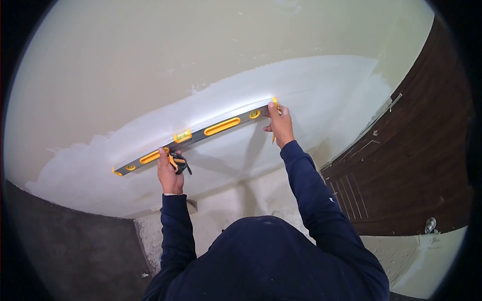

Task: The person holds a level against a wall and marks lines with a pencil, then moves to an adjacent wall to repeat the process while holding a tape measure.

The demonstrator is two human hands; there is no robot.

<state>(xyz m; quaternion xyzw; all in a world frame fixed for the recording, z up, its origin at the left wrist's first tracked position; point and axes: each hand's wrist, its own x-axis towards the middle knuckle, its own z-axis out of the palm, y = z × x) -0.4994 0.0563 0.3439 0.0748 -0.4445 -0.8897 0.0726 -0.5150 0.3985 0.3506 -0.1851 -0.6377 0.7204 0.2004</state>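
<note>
Two hands press a long grey level point(201, 133) flat against the wall point(150, 55), and we see them from above and behind our own hooded head. The level lies across a broad white patch point(326, 90) on the cream wall. In this view it slopes, with its left end low and its right end high. It has orange hand slots and a yellow vial point(183, 135) near its middle.

Our left hand point(169, 176) is closed on the lower part of the level, just right of the left slot, with the fingers curled up over its edge. The same hand pins a small black and yellow tool point(179, 163) against the level's underside; we cannot make out what kind of tool it is.

Our right hand point(280, 124) is closed over the level's high end, knuckles toward us. A thin yellow pencil point(273, 139) runs through that grip and sticks out below the hand.

Both arms wear dark blue sleeves and reach up and forward, well apart along the level.

To the right of the patch stands a dark brown door point(416, 160) with white smears along its edge and a metal knob point(430, 224) low on it. A dark grey surface point(65, 251) fills the lower left.
</note>
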